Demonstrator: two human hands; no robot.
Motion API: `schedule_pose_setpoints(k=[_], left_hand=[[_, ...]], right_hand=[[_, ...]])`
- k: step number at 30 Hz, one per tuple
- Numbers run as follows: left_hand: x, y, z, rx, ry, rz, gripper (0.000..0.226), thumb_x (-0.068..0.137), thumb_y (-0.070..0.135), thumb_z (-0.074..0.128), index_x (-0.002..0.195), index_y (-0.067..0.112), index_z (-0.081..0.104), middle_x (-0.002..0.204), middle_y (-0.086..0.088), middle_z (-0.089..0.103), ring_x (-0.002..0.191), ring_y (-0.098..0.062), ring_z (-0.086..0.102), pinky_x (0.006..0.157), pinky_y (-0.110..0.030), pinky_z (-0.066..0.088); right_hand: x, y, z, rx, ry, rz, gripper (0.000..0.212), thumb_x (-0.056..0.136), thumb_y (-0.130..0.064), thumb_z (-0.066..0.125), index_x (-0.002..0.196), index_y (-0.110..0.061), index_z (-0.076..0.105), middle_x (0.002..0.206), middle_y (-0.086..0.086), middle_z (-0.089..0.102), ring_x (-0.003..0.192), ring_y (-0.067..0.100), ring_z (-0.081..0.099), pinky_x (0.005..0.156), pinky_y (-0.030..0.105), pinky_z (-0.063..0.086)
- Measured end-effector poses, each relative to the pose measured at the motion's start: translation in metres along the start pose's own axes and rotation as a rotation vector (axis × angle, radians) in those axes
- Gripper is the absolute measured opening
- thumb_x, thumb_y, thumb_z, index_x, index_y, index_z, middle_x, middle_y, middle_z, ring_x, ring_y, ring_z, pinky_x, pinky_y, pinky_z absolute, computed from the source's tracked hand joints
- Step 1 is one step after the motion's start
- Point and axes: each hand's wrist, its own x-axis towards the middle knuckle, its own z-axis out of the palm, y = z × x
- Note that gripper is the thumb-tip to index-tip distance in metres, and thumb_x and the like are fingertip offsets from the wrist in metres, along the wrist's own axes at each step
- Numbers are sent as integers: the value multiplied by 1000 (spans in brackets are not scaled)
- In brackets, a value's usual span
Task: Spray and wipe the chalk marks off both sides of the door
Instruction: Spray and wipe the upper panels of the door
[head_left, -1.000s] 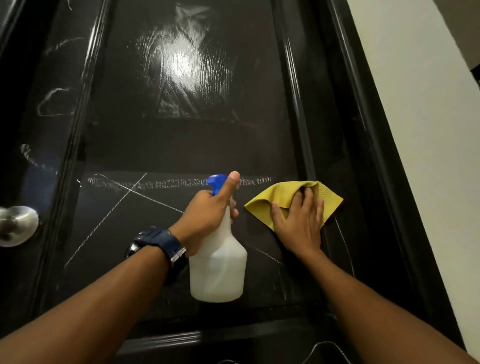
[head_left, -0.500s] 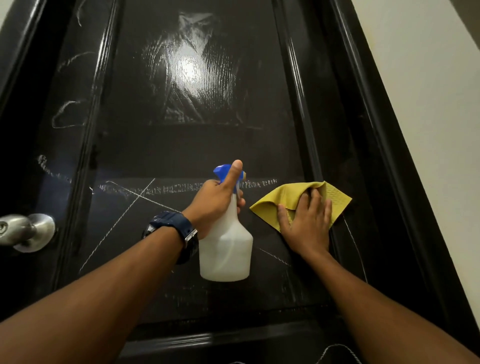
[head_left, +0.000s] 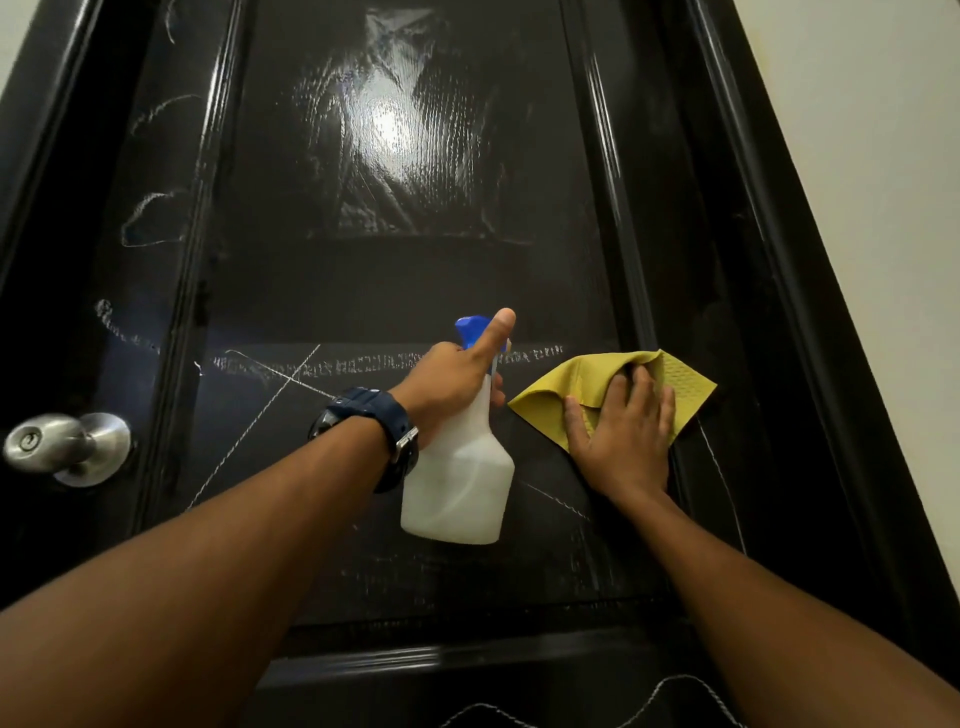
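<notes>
Black panelled door (head_left: 405, 280) in front of me, glossy, glare patch on the upper panel. Chalk marks (head_left: 322, 366) run in a smudged band across the middle panel, with thin crossing lines below it and loose scribbles on the left stile.

My left hand (head_left: 447, 379) is wrapped tight around the neck of a white spray bottle (head_left: 457, 483), thumb up along the blue trigger head (head_left: 470, 330), nozzle toward the door. Dark blue wristwatch (head_left: 374, 426) on that wrist.

My right hand (head_left: 623, 436) lies flat, fingers spread, pressing a yellow microfibre cloth (head_left: 685, 384) against the right edge of the panel, just beside the bottle. Nothing gripped, only pinned under the palm.

Steel door knob (head_left: 62, 447) at far left. Pale wall (head_left: 857, 156) to the right of the frame.
</notes>
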Motion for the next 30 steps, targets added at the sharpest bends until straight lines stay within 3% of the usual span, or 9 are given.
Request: schedule_pose_setpoints(k=[4, 10, 15, 19, 21, 27, 30], left_hand=[[0, -1, -13, 4, 44, -22, 72, 89, 76, 43, 86, 7, 64, 84, -8, 69, 75, -18, 65, 77, -33, 53], [-2, 10, -28, 85, 67, -50, 68, 93, 72, 37, 88, 9, 60, 79, -6, 65, 65, -14, 62, 64, -27, 50], [1, 19, -35, 154, 54, -170, 78, 90, 79, 35, 108, 8, 62, 85, -8, 68, 75, -20, 64, 72, -34, 53], [1, 21, -38, 211, 60, -132, 70, 93, 76, 33, 89, 12, 59, 82, -7, 62, 74, -19, 60, 88, -39, 52], [0, 21, -40, 247, 71, -129, 68, 94, 75, 32, 82, 13, 57, 79, -6, 60, 72, -18, 58, 89, -40, 51], [-4, 27, -51, 215, 62, -203, 67, 92, 76, 37, 98, 12, 56, 84, -6, 64, 69, -18, 62, 66, -33, 54], [-4, 26, -56, 191, 98, -164, 69, 92, 76, 38, 100, 11, 59, 87, -8, 67, 69, -20, 62, 67, -33, 54]], right_hand=[[0, 2, 0, -1, 10, -4, 73, 95, -65, 27, 132, -5, 44, 148, 24, 37, 144, 39, 31, 124, 54, 8], [0, 0, 0, 10, 3, -3, 73, 94, -64, 27, 131, -4, 43, 148, 25, 37, 144, 40, 32, 124, 55, 8], [0, 0, -1, 10, 0, -5, 73, 95, -64, 27, 132, -3, 43, 148, 26, 36, 144, 40, 31, 124, 55, 8], [0, 1, 0, 6, 0, -10, 72, 95, -64, 28, 132, -4, 42, 148, 26, 36, 144, 41, 31, 124, 54, 7], [0, 1, 1, 5, 1, -10, 72, 95, -64, 29, 132, -3, 43, 148, 26, 36, 144, 41, 31, 124, 54, 6], [1, 1, 1, 7, 4, -10, 71, 95, -64, 29, 131, -3, 43, 148, 25, 36, 144, 40, 31, 124, 54, 7], [1, 1, 1, 6, 4, -9, 71, 95, -63, 29, 130, -3, 43, 148, 26, 36, 143, 41, 31, 124, 55, 7]])
